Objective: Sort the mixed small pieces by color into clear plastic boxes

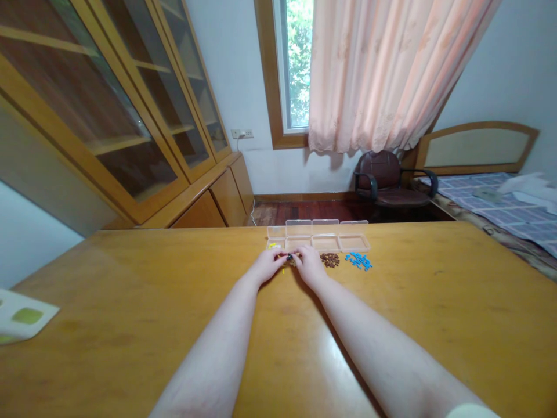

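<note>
My left hand (264,266) and my right hand (310,264) meet near the far side of the table, fingers pinched together. Between their fingertips is a small, shiny black piece (289,256), too small to name. Just beyond the hands lies a clear plastic compartment box (325,249) with its lids raised. Some yellow pieces (273,245) sit in its leftmost compartment. One yellow piece (283,270) rests on the table between my hands. To the right of my right hand is a pile of brown pieces (331,260), then a pile of blue pieces (360,261).
The wooden table (152,313) fills the foreground. A white sheet with green patches (26,316) lies at its left edge. Beyond are a glass-door cabinet (130,104), a brown armchair (385,177) and a bed (500,197).
</note>
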`<state>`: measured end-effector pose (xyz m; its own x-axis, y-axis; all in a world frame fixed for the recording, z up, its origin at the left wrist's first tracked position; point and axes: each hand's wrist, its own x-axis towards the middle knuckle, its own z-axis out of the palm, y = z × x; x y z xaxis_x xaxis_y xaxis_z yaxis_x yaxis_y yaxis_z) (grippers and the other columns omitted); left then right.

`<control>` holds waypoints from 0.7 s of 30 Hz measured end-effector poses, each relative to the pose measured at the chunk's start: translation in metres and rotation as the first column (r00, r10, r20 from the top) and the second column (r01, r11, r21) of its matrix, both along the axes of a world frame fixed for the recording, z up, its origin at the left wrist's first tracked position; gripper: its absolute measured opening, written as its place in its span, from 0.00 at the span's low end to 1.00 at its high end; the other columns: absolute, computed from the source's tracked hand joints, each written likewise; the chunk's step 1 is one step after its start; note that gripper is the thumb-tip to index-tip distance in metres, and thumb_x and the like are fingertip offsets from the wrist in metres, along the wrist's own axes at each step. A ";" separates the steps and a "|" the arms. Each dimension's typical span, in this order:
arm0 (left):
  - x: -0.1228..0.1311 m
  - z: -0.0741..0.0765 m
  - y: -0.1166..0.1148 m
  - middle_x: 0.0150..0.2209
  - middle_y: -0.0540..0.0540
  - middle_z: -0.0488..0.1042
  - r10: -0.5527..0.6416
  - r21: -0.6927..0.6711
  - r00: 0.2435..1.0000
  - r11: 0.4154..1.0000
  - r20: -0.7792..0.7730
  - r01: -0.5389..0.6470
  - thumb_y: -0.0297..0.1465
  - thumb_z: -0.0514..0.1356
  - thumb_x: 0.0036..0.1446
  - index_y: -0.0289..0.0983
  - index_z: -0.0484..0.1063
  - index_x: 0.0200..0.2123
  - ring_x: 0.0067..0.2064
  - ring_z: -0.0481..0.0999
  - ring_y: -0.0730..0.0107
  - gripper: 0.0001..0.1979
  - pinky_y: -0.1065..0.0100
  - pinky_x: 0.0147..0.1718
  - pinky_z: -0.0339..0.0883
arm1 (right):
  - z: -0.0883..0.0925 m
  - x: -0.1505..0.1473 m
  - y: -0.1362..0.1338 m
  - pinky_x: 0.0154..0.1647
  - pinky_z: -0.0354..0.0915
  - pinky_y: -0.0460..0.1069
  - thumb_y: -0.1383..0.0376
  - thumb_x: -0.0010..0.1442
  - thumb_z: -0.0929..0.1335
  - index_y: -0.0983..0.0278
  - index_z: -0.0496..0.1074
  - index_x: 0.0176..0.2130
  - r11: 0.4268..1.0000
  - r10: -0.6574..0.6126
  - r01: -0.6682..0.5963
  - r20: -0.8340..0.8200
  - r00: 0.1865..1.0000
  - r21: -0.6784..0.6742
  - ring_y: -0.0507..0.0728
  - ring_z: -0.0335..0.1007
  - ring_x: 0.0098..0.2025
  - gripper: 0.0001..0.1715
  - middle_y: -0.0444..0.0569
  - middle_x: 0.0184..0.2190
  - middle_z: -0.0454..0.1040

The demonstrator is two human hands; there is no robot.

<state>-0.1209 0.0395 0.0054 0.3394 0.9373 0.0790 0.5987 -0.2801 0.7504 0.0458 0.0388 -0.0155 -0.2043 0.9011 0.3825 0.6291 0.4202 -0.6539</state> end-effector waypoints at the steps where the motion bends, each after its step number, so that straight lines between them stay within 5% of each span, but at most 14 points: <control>1: -0.002 0.000 0.000 0.36 0.47 0.78 0.006 0.014 1.000 1.000 0.000 -0.006 0.34 0.55 0.58 0.37 0.76 0.41 0.35 0.74 0.68 0.13 0.67 0.38 0.67 | 0.001 0.001 0.000 0.45 0.61 0.50 0.69 0.59 0.66 0.64 0.74 0.36 1.000 -0.009 0.009 -0.007 1.000 0.003 0.55 0.68 0.41 0.06 0.49 0.36 0.75; 7: -0.022 0.001 0.002 0.35 0.48 0.77 0.033 0.043 0.994 0.999 -0.108 -0.029 0.32 0.60 0.52 0.37 0.75 0.35 0.34 0.73 0.69 0.08 0.68 0.36 0.67 | 0.004 0.006 0.001 0.44 0.60 0.50 0.67 0.59 0.67 0.63 0.75 0.35 1.000 -0.030 0.029 0.061 0.998 0.011 0.56 0.69 0.40 0.06 0.48 0.35 0.76; 12: -0.028 0.000 0.001 0.33 0.49 0.77 -0.102 -0.091 0.992 0.991 -0.073 0.096 0.30 0.65 0.45 0.35 0.74 0.34 0.34 0.73 0.70 0.10 0.69 0.35 0.67 | 0.001 0.005 0.000 0.43 0.60 0.49 0.67 0.58 0.68 0.63 0.76 0.34 1.000 0.001 -0.002 0.071 0.997 0.017 0.56 0.69 0.39 0.05 0.48 0.34 0.76; 16: -0.027 -0.006 0.004 0.34 0.49 0.77 -0.189 -0.141 0.973 0.975 -0.131 0.171 0.29 0.63 0.47 0.37 0.75 0.34 0.36 0.74 0.70 0.08 0.70 0.38 0.66 | 0.001 0.006 0.002 0.39 0.61 0.48 0.66 0.58 0.67 0.64 0.75 0.33 0.999 -0.027 0.027 -0.005 1.000 0.017 0.54 0.68 0.35 0.06 0.48 0.32 0.76; 21: -0.025 -0.006 0.004 0.32 0.50 0.76 -0.163 -0.065 0.946 0.986 -0.279 0.150 0.29 0.59 0.51 0.38 0.74 0.31 0.36 0.73 0.68 0.04 0.70 0.37 0.64 | 0.003 0.008 0.003 0.39 0.60 0.48 0.67 0.59 0.66 0.64 0.75 0.34 0.998 -0.038 0.039 -0.018 0.999 0.059 0.54 0.67 0.35 0.07 0.48 0.32 0.75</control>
<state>-0.1455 0.0439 -0.0002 0.4849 0.8709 -0.0796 0.7390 -0.3593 0.5699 0.0542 0.0418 -0.0129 -0.1634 0.8838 0.4383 0.6346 0.4344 -0.6392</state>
